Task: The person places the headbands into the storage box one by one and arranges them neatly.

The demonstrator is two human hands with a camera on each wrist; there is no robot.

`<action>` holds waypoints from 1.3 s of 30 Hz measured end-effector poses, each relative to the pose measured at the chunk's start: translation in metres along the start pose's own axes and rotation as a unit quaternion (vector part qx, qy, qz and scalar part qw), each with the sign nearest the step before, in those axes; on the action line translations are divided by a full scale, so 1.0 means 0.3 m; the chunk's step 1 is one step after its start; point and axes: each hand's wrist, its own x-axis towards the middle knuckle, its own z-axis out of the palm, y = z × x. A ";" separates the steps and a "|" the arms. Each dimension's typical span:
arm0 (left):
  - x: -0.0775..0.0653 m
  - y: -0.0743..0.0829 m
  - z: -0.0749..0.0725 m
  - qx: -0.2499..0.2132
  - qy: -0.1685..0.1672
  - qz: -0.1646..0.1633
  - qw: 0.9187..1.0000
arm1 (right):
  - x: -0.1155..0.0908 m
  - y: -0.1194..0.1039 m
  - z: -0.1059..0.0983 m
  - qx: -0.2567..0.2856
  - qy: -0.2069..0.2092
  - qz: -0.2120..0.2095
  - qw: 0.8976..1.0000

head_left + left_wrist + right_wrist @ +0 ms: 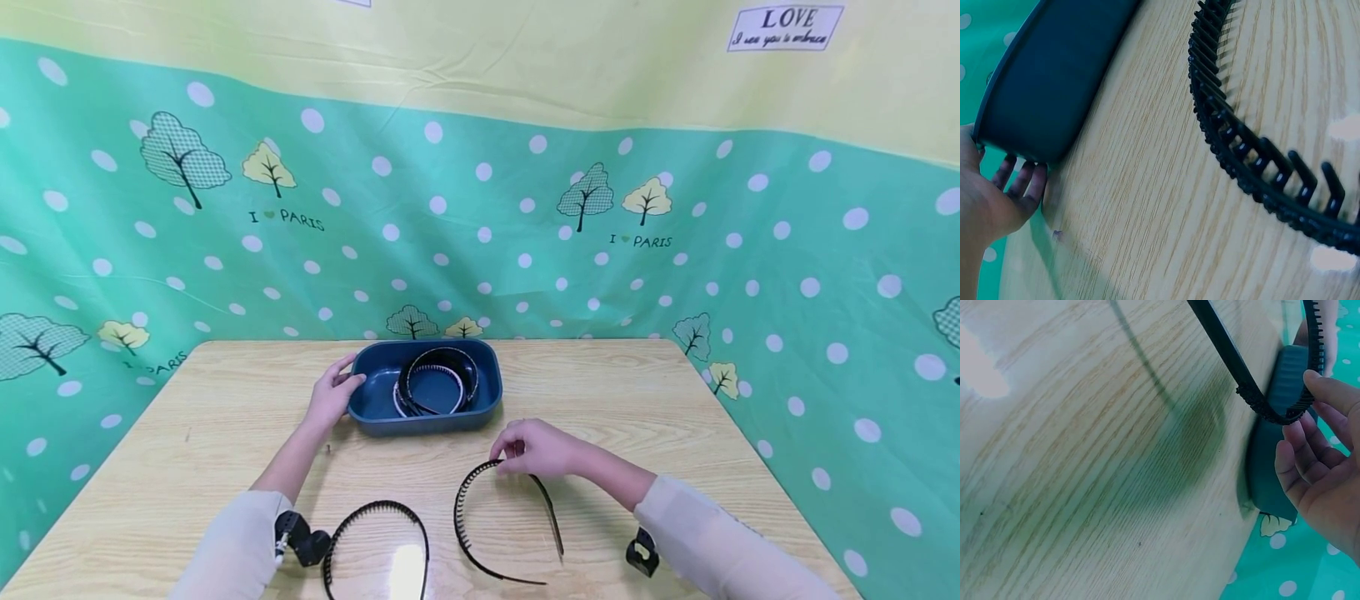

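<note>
At the left end of a dark blue plastic tray [427,427], my left hand [332,398] grips the rim, with the thumb over the edge and fingers curled beneath the outside wall in the left wrist view. My right hand [536,447] pinches a black toothed headband [1222,347] at the top of its curve, in front of the tray. Its two ends point toward me in the head view. Several headbands [476,383], mostly black and one with a pale edge, lie overlapping inside the tray.
A second black toothed headband [382,505] lies on the wooden table [600,400] near the front, close to my left forearm. A green and yellow printed curtain [480,217] hangs behind the table and along its sides.
</note>
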 end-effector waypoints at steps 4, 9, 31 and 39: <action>0.001 0.001 0.000 0.003 0.000 -0.001 1.000 | -0.001 -0.006 -0.005 0.007 0.002 0.006 1.000; -0.003 0.004 0.001 0.005 -0.001 -0.003 1.000 | 0.002 -0.008 -0.013 0.006 0.014 0.009 1.000; -0.010 0.010 0.004 0.007 0.006 0.003 1.000 | 0.011 0.004 -0.035 0.018 0.062 0.016 0.998; -0.007 0.009 0.004 0.007 0.007 0.007 1.000 | 0.014 0.003 -0.048 0.025 0.080 0.030 0.996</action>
